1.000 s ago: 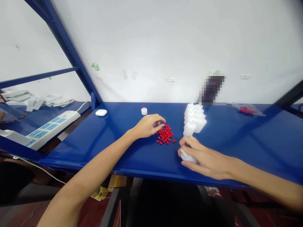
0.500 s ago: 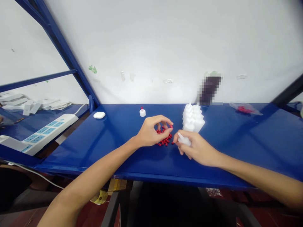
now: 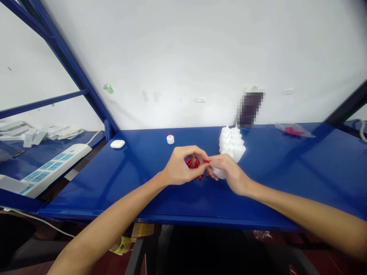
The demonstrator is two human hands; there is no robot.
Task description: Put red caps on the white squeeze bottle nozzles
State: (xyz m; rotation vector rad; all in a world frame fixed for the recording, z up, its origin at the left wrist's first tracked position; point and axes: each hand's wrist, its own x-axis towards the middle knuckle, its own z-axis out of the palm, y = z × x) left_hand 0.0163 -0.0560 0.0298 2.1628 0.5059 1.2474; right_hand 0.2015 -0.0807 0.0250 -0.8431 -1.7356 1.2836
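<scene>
Both hands have come together since the earlier frame. From where I watch, my left hand has brought its red cap right up to my right hand, which has the white bottle. Now the cap and the top of the bottle are very close. Fingers hide the spot where they would meet, so I can't tell if the cap is on.

My left grip is a pinch, thumb and finger tight on the cap. My right grip is closed around the bottle, low over the blue tabletop.

Just past and under my left fingers is the pile of red caps. My hand covers some of it, and that gets in the way when I try to see them all. A few more lie loose below the fingers.

Farther back, just behind my right hand, a bunch of white bottles stands close together. Over to the left, a small white bottle with a red top stands by itself. A smooth white case lies farther left. Way back on the right is a clear bag with red bits inside, near the wall.
</scene>
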